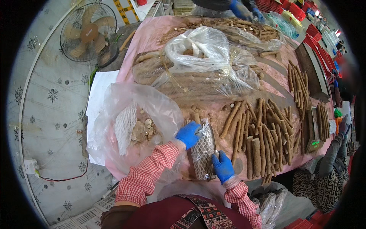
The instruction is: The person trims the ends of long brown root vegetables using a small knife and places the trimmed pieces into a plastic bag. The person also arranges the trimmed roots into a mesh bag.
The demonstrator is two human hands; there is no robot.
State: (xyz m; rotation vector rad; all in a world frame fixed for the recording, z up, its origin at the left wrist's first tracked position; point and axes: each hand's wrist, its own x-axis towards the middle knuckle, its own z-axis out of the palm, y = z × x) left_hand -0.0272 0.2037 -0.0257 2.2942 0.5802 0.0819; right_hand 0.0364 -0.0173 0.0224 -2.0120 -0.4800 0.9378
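Observation:
In front of me lies a flat board wrapped in white foam netting (202, 158). My left hand (187, 135), in a blue glove, is closed at its upper left side; what its fingers pinch is too small to make out. A short brown root piece (197, 117) shows just beyond those fingers. At the board's right edge my right hand (223, 168), also blue-gloved, is closed around the handle of what looks like a knife (213, 142), its narrow dark blade pointing away from me. To the left, an open clear plastic bag (167, 108) surrounds pale cut root ends (148, 128) and white foam netting (124, 129).
Long brown yam roots (267, 141) lie in rows to my right, beside a scale (314, 129) with a green display. Farther back is a plastic-covered root bundle (152, 74). A fan (89, 32) stands at far left. Across the table, another person's gloved hands (244, 9) appear.

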